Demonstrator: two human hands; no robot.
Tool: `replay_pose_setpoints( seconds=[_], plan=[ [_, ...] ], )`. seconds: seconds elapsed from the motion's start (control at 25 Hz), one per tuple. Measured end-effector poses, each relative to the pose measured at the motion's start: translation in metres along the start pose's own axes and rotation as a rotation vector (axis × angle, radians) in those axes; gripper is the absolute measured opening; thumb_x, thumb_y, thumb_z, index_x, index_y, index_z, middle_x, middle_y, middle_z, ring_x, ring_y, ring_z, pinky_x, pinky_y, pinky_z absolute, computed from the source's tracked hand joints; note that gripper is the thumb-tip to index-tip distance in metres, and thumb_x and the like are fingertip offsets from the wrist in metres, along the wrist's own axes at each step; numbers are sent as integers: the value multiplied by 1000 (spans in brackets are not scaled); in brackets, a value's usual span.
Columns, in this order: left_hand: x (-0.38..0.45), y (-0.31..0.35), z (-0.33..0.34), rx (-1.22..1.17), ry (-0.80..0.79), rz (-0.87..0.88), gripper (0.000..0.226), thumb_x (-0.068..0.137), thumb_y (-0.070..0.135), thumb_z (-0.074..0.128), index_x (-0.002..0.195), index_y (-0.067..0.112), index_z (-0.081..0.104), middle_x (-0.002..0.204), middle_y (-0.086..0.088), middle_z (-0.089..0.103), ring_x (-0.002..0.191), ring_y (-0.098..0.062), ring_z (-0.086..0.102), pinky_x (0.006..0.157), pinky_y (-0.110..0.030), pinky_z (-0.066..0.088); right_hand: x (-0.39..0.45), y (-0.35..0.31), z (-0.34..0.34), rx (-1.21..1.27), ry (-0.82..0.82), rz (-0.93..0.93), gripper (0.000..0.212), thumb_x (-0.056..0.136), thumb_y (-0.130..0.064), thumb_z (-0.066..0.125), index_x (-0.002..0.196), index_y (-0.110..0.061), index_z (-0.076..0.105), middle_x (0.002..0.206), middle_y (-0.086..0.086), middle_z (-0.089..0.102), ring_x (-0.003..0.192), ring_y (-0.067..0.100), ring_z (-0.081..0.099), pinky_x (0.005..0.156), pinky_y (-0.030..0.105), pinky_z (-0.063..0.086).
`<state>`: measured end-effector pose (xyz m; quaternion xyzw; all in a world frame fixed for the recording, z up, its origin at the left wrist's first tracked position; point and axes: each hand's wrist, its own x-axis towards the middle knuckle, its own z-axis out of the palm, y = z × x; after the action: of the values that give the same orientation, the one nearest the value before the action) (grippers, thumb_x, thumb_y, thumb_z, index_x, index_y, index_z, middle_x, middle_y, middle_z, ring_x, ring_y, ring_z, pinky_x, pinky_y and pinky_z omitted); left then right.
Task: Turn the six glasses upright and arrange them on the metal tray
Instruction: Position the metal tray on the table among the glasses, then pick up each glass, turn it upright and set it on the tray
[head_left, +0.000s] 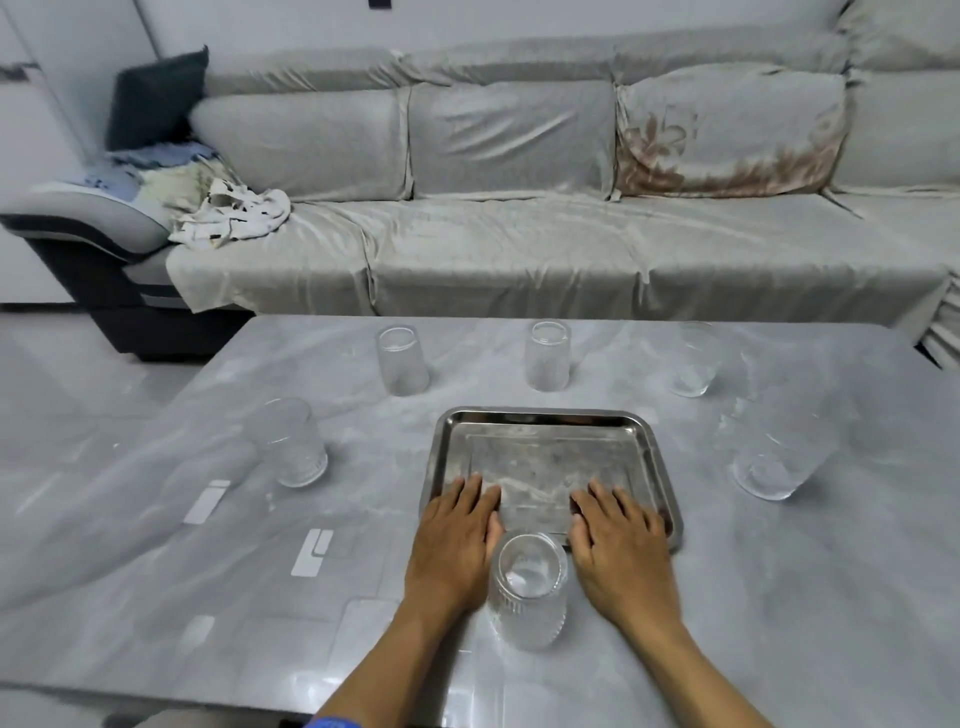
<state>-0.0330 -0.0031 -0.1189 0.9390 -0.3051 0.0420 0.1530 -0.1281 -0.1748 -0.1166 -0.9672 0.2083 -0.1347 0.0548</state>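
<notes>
1. One glass, inverted, at 6 o'clock off the metal tray, between both hands.
2. Left hand and right hand: flat, fingers spread, on the tray's near rim, holding nothing.
3. Glasses on the table: 9 o'clock, 3 o'clock, 11 o'clock, 12 o'clock, 1 o'clock.

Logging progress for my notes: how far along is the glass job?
Nothing is done yet: the tray holds no glasses. Both hands, left and right, lie flat, holding nothing, beside the nearest glass. All six glasses remain on the table.
</notes>
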Motion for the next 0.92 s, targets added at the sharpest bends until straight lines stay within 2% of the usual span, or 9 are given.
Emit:
replay_pose_setpoints(
  seconds=[0.16,0.32,0.4,0.48,0.52,0.6,0.68,0.76,0.92],
  plan=[
    [2,-1,1,-41,7,11,49,98,40,23,141,27,41,155,0,35,143,-21,26,113,-34,21,3,4,3,5,6,-1,33,87,-32,36,108,-28,61,123,-6,64,115,23,57,89,44,42],
    [-1,2,-11,-186,98,53,40,98,32,43,135,17,49,151,-8,40,138,-25,35,112,-41,29,3,0,-7,-4,-105,2,39,94,-32,30,123,-29,56,136,-7,55,127,20,47,98,42,36],
    [-5,1,-16,-270,162,12,36,97,26,50,131,15,53,145,-9,47,133,-26,42,110,-40,33,10,2,-27,357,-265,94,38,94,-26,43,130,-31,54,146,-3,49,137,22,39,105,41,31],
    [-9,-1,-24,-341,212,-13,32,95,19,53,125,14,57,134,-8,57,122,-25,50,103,-37,39,11,13,-50,909,-527,93,61,75,-19,57,131,-42,50,150,-7,44,136,17,42,99,30,41],
    [-9,-3,-29,-382,230,-4,28,94,17,54,121,15,60,126,-6,62,115,-24,54,97,-33,41,4,14,-59,1016,-649,5,73,67,-19,61,131,-50,46,148,-17,45,133,6,45,93,22,45],
    [-11,-4,-39,-491,245,-12,22,94,18,52,114,18,62,113,0,66,103,-18,55,86,-27,42,-13,3,-67,925,-792,-163,89,63,-24,74,134,-61,36,136,-34,49,124,-12,47,92,14,47],
    [-13,-5,-48,-618,237,-73,20,93,17,54,109,20,65,107,6,66,100,-14,57,82,-27,44,-32,-8,-55,848,-646,-182,92,59,-32,84,133,-58,36,128,-29,57,117,-9,54,100,20,47],
    [-11,-9,-53,-664,231,-126,21,87,13,60,107,21,65,105,9,66,99,-12,58,81,-30,48,-38,-19,-48,918,-496,-106,87,54,-33,88,128,-50,46,120,-21,65,111,-2,60,101,31,49],
    [3,-31,-61,-614,158,-309,27,82,18,62,109,20,63,106,3,66,91,-15,61,78,-32,49,-29,-25,-59,982,-458,-73,80,50,-38,93,117,-54,54,113,-23,68,102,2,66,90,30,56]
  ],
)
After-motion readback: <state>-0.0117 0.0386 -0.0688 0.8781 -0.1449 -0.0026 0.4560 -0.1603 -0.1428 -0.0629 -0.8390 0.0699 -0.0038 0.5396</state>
